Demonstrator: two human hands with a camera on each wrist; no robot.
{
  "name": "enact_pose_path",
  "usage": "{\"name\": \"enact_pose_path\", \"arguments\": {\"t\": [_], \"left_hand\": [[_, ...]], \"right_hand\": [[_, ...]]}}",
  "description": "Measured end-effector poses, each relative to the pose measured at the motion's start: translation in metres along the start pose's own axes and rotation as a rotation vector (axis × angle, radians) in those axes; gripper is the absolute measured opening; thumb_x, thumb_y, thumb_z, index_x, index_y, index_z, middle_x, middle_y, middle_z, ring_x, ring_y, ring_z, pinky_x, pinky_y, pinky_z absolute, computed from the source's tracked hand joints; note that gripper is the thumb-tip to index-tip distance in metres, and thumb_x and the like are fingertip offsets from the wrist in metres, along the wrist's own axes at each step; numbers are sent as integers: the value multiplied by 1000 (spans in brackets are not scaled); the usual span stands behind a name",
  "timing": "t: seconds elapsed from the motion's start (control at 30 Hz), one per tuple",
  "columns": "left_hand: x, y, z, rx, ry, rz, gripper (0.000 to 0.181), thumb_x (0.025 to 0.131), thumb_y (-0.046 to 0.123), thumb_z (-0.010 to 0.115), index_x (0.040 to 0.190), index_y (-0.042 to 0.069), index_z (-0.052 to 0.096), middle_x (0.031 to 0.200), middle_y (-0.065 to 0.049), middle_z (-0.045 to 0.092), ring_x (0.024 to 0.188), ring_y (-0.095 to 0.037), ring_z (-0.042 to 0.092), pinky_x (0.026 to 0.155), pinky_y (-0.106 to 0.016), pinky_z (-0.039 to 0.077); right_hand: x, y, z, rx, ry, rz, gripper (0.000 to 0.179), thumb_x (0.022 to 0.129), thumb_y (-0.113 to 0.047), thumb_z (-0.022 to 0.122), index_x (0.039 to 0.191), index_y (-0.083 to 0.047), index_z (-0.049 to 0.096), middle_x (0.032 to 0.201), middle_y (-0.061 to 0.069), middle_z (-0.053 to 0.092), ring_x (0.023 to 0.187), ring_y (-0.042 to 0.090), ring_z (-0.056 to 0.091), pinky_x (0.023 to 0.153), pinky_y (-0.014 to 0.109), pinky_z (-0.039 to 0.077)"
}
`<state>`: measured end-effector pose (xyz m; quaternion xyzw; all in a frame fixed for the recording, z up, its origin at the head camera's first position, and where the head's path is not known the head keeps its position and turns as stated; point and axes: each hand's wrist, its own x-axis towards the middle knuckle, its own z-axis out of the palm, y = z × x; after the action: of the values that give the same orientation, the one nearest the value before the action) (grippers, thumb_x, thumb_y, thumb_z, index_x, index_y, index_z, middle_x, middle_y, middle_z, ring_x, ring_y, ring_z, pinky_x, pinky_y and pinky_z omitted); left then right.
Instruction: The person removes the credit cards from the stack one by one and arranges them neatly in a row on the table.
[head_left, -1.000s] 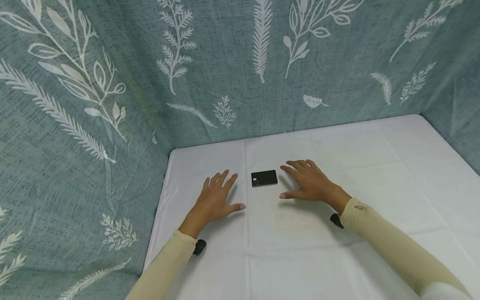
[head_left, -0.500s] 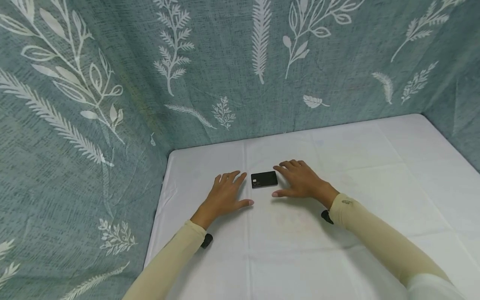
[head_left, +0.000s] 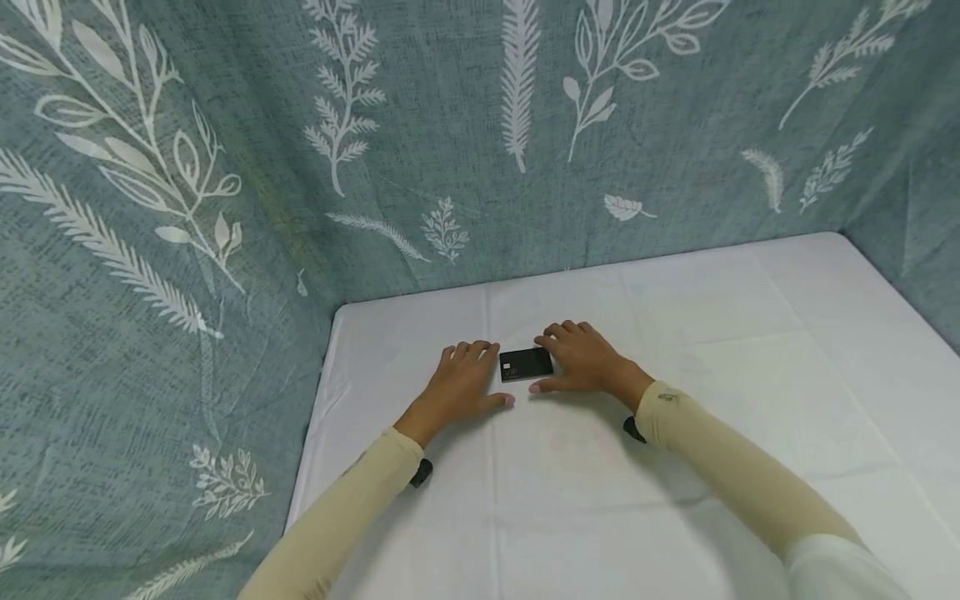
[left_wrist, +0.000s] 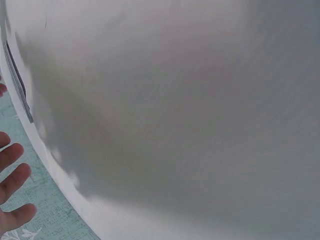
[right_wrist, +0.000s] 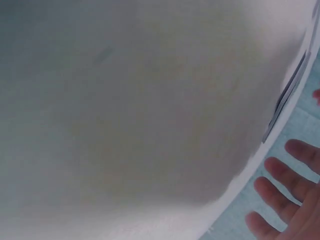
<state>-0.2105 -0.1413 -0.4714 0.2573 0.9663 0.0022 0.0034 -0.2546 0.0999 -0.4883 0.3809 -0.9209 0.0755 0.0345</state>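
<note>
Left hand: bare, in a long cream sleeve, the left hand [head_left: 461,383] comes in from the near left, fingers loosely bent and parted, thumb toward the middle, gripping nothing; its forefinger is just beside the card's left end, contact unclear.
Right hand: sleeved alike, the right hand [head_left: 581,360] arches around the card's right end, forefinger by the far edge, thumb by the near edge; the grip looks loose, though I cannot tell whether it touches.
Since one second ago: both hands have moved inward, closing their gaps to the card, which lies in much the same place.
Card: the flat, black, rectangular card [head_left: 527,365] lies between the hands on the white cloth-covered table [head_left: 750,333], with a pale chip-like square and faint "VIP" lettering at left.
</note>
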Motion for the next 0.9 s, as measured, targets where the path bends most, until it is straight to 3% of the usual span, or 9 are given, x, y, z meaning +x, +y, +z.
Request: {"name": "enact_pose_path", "arguments": {"t": [0.17, 0.5, 0.9], "left_hand": [[8, 0, 2, 5, 3, 14, 86, 80, 65, 59, 137, 4, 45, 133, -14, 49, 116, -35, 48, 95, -52, 36], [20, 0, 6, 0, -65, -14, 72, 86, 57, 58, 135, 4, 48, 130, -13, 51, 118, -32, 47, 96, -50, 36], [29, 4, 1, -26, -87, 32, 65, 87, 50, 60, 133, 5, 52, 126, -13, 50, 114, -31, 46, 94, -49, 36]], "right_hand": [[6, -1, 4, -4, -2, 12, 86, 76, -78, 49, 129, -9, 55, 125, 10, 55, 111, 28, 51, 91, 47, 41], [13, 0, 6, -16, -30, 20, 73, 78, -72, 55, 119, -12, 62, 117, 9, 56, 106, 27, 52, 90, 46, 41], [14, 1, 6, -19, -50, 29, 69, 81, -67, 57, 121, -11, 63, 119, 7, 56, 109, 27, 52, 93, 47, 40]]}}
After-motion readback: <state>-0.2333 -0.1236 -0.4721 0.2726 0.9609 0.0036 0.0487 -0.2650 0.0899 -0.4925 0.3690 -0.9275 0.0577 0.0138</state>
